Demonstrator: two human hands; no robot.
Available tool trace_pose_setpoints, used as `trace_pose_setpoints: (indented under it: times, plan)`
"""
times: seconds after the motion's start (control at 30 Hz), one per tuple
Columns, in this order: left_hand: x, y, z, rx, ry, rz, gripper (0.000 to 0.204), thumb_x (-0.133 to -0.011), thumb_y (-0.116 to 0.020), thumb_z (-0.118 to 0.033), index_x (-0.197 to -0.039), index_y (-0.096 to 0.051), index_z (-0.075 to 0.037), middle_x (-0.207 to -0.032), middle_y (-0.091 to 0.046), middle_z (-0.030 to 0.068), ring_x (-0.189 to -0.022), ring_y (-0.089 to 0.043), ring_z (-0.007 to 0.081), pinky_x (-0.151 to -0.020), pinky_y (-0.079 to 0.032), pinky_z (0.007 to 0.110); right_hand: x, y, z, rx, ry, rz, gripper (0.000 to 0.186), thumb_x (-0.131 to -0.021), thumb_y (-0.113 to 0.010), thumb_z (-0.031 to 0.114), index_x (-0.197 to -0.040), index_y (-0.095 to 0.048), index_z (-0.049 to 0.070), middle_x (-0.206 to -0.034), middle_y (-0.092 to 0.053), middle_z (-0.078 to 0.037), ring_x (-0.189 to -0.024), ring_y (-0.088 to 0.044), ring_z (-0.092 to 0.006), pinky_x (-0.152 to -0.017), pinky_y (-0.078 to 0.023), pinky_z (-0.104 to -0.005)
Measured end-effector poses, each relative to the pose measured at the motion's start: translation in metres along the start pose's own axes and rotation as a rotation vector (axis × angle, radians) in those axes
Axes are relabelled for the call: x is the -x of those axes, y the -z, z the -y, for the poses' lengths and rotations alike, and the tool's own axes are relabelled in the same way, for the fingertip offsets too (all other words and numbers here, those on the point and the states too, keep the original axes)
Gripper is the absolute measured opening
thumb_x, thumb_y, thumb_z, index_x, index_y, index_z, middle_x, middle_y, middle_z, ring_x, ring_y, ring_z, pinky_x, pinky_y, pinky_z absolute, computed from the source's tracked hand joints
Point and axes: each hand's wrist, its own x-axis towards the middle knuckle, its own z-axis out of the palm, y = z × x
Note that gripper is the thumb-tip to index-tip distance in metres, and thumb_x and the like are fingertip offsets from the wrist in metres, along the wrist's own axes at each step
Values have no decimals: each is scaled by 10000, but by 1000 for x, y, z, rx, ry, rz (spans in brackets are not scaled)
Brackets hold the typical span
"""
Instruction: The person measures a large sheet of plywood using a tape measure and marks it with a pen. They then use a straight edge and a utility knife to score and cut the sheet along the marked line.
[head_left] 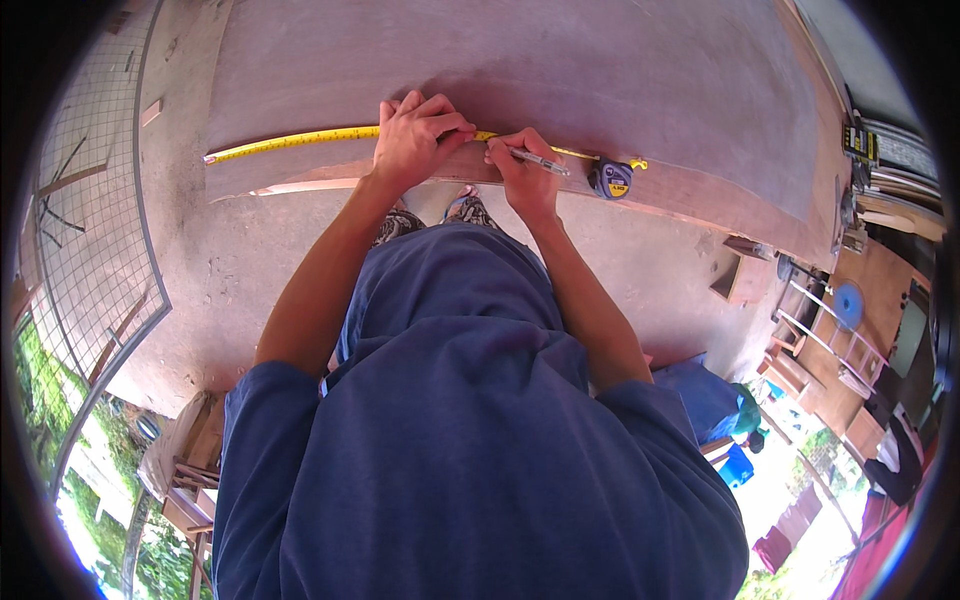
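A yellow tape measure blade [300, 139] lies stretched along the near edge of a large flat board [620, 70]. Its dark case [611, 179] rests at the right end, on the board's edge. My left hand [415, 140] is on the blade near its middle, fingers bent, thumb and forefinger closed at the tape. Just to the right, my right hand [525, 178] grips a slim silvery pen [540, 160], its tip hidden by the fingers close to the tape.
Wire mesh in a metal frame [90, 150] stands at the left. A small wooden box [745, 275] sits on the floor at the right. Farther right are stacked boards [900, 185], a ladder-like frame [860, 355] and a blue round thing [848, 305]. Another person [748, 415] is at lower right.
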Motion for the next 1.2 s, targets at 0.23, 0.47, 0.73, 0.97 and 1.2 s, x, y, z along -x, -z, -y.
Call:
trace_pose_setpoints:
  times: [0.23, 0.47, 0.73, 0.97, 1.2]
  plan:
    - [1, -1, 1, 4, -4, 0, 108, -913, -830, -391, -951, -844, -291, -978, -681, -126, -943, -593, 171, -866, -364, 420, 0, 0, 2, -38, 23, -27, 130, -934, -792, 72, -870, -697, 10, -771, -784, -87, -712, -738, -108, -657, -565, -284]
    - [1, -3, 3, 11, -5, -7, 84, -908, -827, -386, -941, -831, -309, -962, -672, -135, -938, -593, 182, -857, -374, 440, 0, 3, -1, -36, 11, 26, 128, -972, -764, 69, -906, -681, -2, -829, -799, -99, -776, -774, -125, -712, -591, -276]
    - [1, -2, 2, 11, -3, 2, 90, -918, -821, -392, -943, -832, -306, -967, -672, -135, -941, -591, 183, -868, -373, 437, -1, 3, 1, -48, -21, 27, 125, -965, -760, 67, -895, -686, -5, -836, -797, -97, -769, -768, -124, -710, -588, -277]
    - [0, -2, 2, 12, 4, 3, 77, -916, -820, -376, -939, -833, -304, -964, -679, -132, -941, -594, 182, -873, -370, 437, -1, 3, 1, -58, -1, 45, 118, -958, -751, 68, -900, -681, -6, -834, -787, -86, -771, -763, -123, -707, -588, -276]
    - [0, -1, 2, 8, 8, 16, 82, -917, -818, -372, -938, -834, -294, -955, -677, -130, -943, -596, 187, -876, -370, 439, -2, 4, -5, -94, 4, 43, 116, -957, -743, 56, -900, -671, -16, -849, -786, -98, -764, -756, -124, -705, -595, -282]
